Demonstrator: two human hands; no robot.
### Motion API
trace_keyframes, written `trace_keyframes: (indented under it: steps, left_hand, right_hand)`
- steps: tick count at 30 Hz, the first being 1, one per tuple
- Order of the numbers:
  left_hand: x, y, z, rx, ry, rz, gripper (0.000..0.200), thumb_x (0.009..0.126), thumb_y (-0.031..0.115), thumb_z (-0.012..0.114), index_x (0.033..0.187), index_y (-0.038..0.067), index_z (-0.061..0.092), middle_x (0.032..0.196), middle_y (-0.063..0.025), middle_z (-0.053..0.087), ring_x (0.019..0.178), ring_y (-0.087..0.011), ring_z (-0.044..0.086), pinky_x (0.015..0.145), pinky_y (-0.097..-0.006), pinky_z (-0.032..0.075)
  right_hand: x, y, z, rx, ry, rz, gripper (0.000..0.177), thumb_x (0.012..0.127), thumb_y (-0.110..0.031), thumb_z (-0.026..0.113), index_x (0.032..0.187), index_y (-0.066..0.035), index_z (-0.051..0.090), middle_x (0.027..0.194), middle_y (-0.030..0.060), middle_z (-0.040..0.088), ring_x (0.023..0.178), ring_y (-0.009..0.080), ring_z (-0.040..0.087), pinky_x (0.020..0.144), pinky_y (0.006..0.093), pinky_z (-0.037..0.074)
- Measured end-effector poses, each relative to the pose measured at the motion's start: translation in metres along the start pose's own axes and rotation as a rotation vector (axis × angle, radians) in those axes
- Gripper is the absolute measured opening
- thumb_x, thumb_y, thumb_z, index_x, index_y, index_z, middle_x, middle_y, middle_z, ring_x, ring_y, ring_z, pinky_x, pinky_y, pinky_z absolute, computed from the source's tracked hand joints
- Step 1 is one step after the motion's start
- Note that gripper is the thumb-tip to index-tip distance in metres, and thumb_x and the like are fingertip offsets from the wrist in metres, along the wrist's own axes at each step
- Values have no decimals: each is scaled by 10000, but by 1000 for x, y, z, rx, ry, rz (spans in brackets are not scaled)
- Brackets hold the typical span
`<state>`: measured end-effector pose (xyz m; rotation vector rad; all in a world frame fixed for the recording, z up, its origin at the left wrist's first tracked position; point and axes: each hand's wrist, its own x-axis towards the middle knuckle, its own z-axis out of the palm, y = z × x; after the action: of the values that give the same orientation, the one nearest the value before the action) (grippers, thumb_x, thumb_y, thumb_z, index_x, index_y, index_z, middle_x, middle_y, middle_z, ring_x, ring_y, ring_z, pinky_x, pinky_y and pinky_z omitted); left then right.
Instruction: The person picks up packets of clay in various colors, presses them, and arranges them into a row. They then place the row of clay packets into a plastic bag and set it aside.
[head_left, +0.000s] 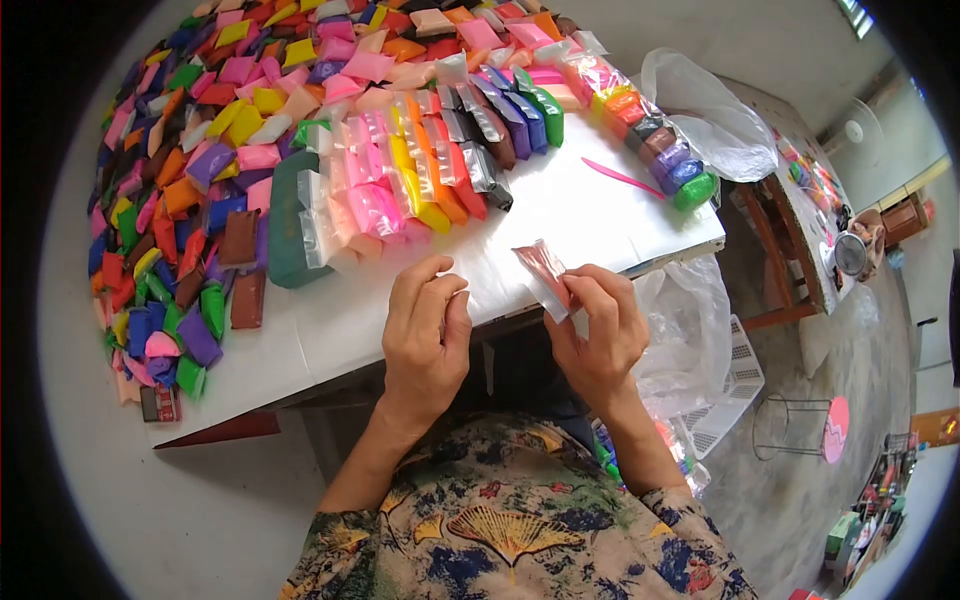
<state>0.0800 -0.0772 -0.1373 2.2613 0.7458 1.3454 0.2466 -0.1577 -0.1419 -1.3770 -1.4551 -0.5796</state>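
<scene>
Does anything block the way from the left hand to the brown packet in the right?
Nothing visible does: only an open gap separates the left hand from the brown packet, which the right hand pinches near the edge of the white tabletop.

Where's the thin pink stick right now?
In the head view, the pink stick lies right of centre on the white tabletop, beside the clear-wrapped coloured strip.

We saw clear, glossy plastic film on the slim reddish-brown packet and a crinkled shine on the long multicoloured strip of wrapped blocks. Our white-topped table looked smooth, with bright sheen; the thin pink stick, smooth plastic; our beige flower-patterned shirt, matt cloth.
</scene>
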Motion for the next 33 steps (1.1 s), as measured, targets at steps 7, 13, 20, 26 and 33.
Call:
trace_keyframes:
  steps: [7,13,20,26,33]
  left_hand:
    - [0,-1,-3,50,-27,-22,96,903,-34,628,998,-19,638,1107,-169,635,945,-300,648,757,-354,532]
    - [0,1,0,87,-2,19,116,869,-63,630,978,-24,623,1089,-181,629,933,-341,628,789,-380,519]
    - [0,0,2,102,3,64,151,815,-81,636,959,-44,605,1067,-199,596,886,-360,586,796,-428,495]
    - [-1,-2,1,116,-7,92,171,804,-83,644,967,-49,607,1072,-203,593,870,-364,583,777,-428,495]
    - [-2,-2,2,113,-8,94,178,800,-77,650,969,-42,607,1075,-195,590,874,-366,582,783,-429,497]
  right_hand:
    - [1,13,10,-162,22,-108,321,707,35,751,997,-16,622,934,102,632,704,252,607,606,336,495]
    - [17,18,15,-56,-38,131,243,740,27,732,939,-29,604,870,104,628,708,249,631,615,354,498]
    - [47,29,41,-15,-134,254,191,805,-42,730,905,-26,568,840,116,603,699,293,635,603,395,493]
    - [52,28,58,-57,-221,253,168,823,-64,705,919,-31,571,875,130,596,728,323,631,627,422,508]
    - [53,33,55,37,-286,263,179,828,-32,677,980,-20,584,912,157,596,791,355,630,689,440,514]
